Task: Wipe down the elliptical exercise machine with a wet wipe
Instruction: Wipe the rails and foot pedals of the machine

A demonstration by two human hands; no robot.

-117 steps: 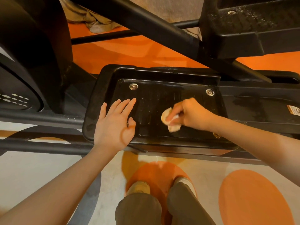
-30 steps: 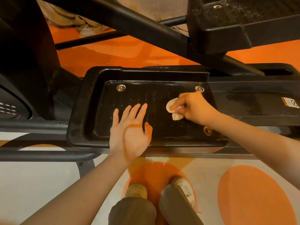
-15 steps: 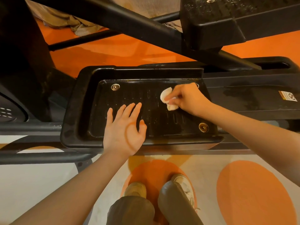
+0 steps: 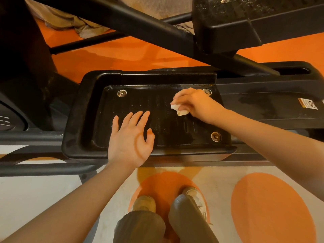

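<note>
On the pedal (image 4: pixel 84 120) (three bolts), right hand (image 4: pixel 196 104) pinches one wipe (image 4: pixel 177 109).

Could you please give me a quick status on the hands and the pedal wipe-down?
Right hand pinching wet wipe against the pedal tray, near its far right bolt. Left hand open, flat on the tray. Nothing in the way.

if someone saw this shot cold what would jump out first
Probably the right hand pinching a crumpled white wet wipe against the far right part of the black foot pedal. Then the left hand, fingers spread at the pedal's near edge, and the orange floor circles below.
</note>
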